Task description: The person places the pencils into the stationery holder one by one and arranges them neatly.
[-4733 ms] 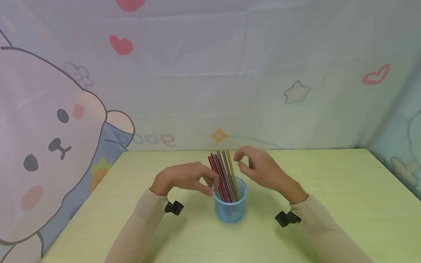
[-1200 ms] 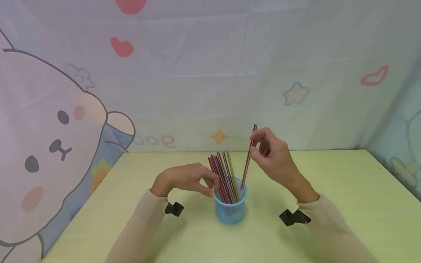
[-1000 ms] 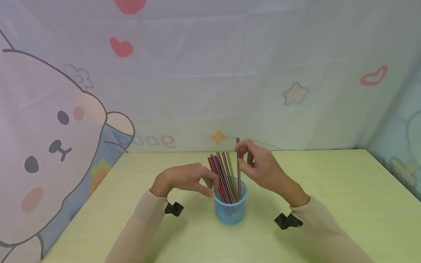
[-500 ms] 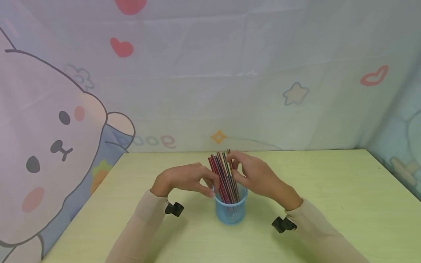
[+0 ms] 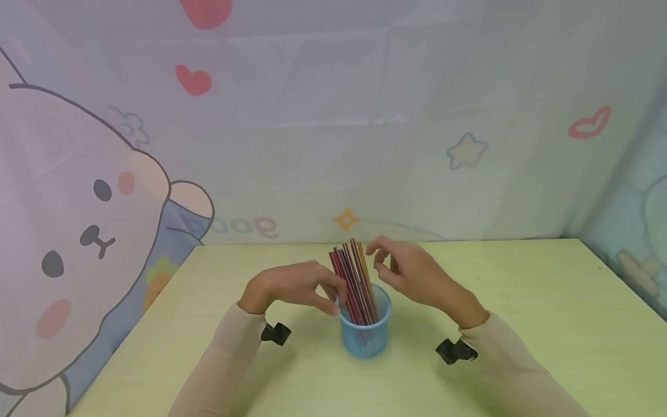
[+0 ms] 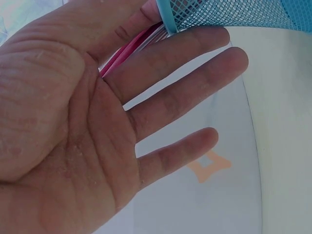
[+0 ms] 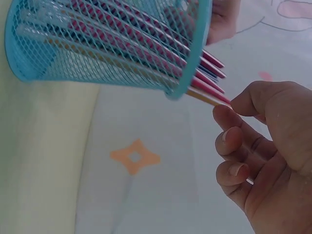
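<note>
A blue mesh pen holder (image 5: 365,339) stands upright on the table, also seen in both wrist views. Several thin, straight sticks (image 5: 356,284), red, dark blue and yellow, lean left in it; their exact kind is unclear. My left hand (image 5: 297,282) pinches the holder's left rim between thumb and index finger, while its other fingers (image 6: 185,97) extend straight outside the mesh. Just right of the sticks' upper ends hovers my right hand (image 5: 411,269), thumb and index bent slightly apart, gripping nothing. In the right wrist view its fingertips lie close to the stick ends.
The pale yellow-green table (image 5: 547,324) spreads around the holder. A printed curtain (image 5: 312,116) hangs behind its far edge, with a bear figure (image 5: 83,231) at the left. Black wrist cameras (image 5: 455,351) sit under both sleeves.
My right hand moved left and lowered red sticks into the holder beside the others, let them go and drew back slightly right. The left hand stayed on the rim.
</note>
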A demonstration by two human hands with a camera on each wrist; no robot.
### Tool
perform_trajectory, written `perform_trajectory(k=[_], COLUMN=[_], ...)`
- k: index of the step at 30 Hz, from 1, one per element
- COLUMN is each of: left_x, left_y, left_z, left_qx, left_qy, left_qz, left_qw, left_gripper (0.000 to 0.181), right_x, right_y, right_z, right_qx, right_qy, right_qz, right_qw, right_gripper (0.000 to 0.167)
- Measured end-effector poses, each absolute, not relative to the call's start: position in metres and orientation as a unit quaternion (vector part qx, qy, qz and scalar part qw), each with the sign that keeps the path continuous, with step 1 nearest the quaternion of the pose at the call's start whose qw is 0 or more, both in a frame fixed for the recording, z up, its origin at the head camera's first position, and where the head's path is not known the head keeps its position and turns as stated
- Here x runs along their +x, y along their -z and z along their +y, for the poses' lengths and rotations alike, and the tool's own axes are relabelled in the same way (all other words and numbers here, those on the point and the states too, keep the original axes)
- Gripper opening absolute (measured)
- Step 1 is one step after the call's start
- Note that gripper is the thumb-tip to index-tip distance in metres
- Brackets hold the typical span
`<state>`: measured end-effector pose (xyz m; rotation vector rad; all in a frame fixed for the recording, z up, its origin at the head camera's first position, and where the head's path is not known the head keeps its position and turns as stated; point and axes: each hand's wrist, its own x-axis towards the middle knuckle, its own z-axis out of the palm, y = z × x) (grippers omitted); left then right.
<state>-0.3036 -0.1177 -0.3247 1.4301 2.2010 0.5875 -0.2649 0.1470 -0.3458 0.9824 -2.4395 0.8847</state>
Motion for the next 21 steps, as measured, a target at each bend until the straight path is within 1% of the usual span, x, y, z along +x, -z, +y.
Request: perform_trajectory(k=[6,9,12,14,16,19,21], left_x=[-0.304,-0.305,-0.306,-0.306,-0.306,-0.306,-0.307], left_y=[0.325,0.323,0.321,0.318,0.315,0.311,0.311], left_z=[-0.121,-0.124,-0.128,-0.132,-0.136,-0.140,-0.142], left_qx=[0.520,0.523,0.525,0.516,0.494,0.449,0.426], left_qy=[-0.210,-0.206,-0.210,-0.224,-0.242,-0.266,-0.276], left_qz=[0.798,0.798,0.801,0.810,0.828,0.852,0.862], left_qw=[0.220,0.215,0.198,0.163,0.111,0.030,-0.004], left_gripper=[0.010,0.013,0.016,0.019,0.019,0.021,0.024], right_x=[-0.269,-0.270,-0.269,-0.268,-0.267,-0.265,-0.265], right_y=[0.338,0.332,0.325,0.321,0.317,0.312,0.310], right_z=[0.165,0.176,0.188,0.196,0.203,0.211,0.213], right_qx=[0.344,0.338,0.327,0.315,0.302,0.282,0.273], right_qy=[-0.306,-0.302,-0.295,-0.294,-0.295,-0.294,-0.289], right_qz=[-0.865,-0.872,-0.885,-0.894,-0.900,-0.908,-0.913], right_qw=[0.200,0.184,0.149,0.125,0.107,0.094,0.090], right_gripper=[0.019,0.015,0.010,0.008,0.006,0.004,0.004])
